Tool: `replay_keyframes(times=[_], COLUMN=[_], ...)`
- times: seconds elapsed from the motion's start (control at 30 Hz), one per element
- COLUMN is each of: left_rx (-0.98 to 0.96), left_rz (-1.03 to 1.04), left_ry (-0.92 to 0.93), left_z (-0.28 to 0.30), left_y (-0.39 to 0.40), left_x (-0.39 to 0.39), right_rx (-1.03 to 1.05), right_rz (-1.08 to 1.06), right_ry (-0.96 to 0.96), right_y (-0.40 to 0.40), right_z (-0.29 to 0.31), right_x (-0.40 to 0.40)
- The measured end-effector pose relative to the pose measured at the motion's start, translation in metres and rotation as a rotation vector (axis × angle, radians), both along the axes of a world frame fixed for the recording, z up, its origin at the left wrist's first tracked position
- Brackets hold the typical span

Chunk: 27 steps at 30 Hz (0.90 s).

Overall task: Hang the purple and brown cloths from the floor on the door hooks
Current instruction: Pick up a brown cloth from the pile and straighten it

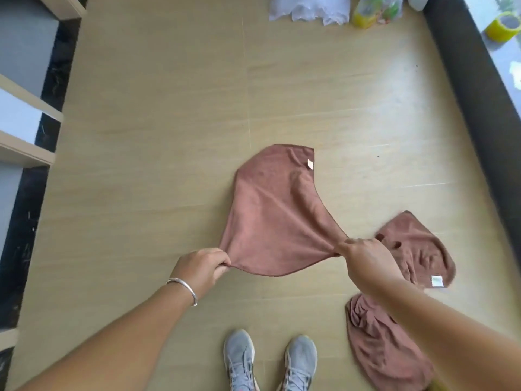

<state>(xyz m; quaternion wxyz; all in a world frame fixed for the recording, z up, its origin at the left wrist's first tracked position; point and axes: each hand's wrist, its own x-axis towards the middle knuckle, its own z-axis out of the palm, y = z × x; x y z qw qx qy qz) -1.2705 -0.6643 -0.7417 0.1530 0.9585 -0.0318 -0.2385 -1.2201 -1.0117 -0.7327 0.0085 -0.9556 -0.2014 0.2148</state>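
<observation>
A brown cloth (pixel 270 215) hangs stretched between my two hands above the floor, a small white tag near its far edge. My left hand (pixel 201 268) pinches its near left corner. My right hand (pixel 363 256) grips the bunched right corner. Two more brown cloths lie crumpled on the floor to the right: one with a white label (pixel 417 249) just past my right hand, another (pixel 380 342) under my right forearm. No purple cloth and no door hooks are in view.
My grey shoes (pixel 270 359) stand at the bottom centre on the tan floor. White plastic bags (pixel 307 8) and a yellow-green package (pixel 372 9) lie at the far edge. A dark ledge (pixel 473 88) with a yellow tape roll (pixel 504 26) runs along the right; shelves (pixel 25 108) line the left.
</observation>
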Motion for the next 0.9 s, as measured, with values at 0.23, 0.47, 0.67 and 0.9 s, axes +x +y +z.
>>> replay_keyframes(times=[0.23,0.47,0.67,0.9], left_rx=[0.003,-0.100,-0.180,-0.183], left_rz=[0.043,0.086,0.127,0.081], left_ry=[0.208,0.244,0.047,-0.104], left_z=[-0.087,-0.128,-0.184,-0.285], left_y=[-0.003,0.001,0.004,0.004], left_x=[-0.092,-0.079,0.003,0.130], right_rx=[-0.169,-0.178,-0.112,-0.092], right_rz=[0.045,-0.035,-0.232,-0.292], right_ry=[0.209,0.186,0.060,-0.149], right_y=[-0.009,-0.001,0.008,0.012], right_z=[-0.072,-0.111,-0.164,-0.260], right_x=[-0.079,-0.078,-0.013,0.096])
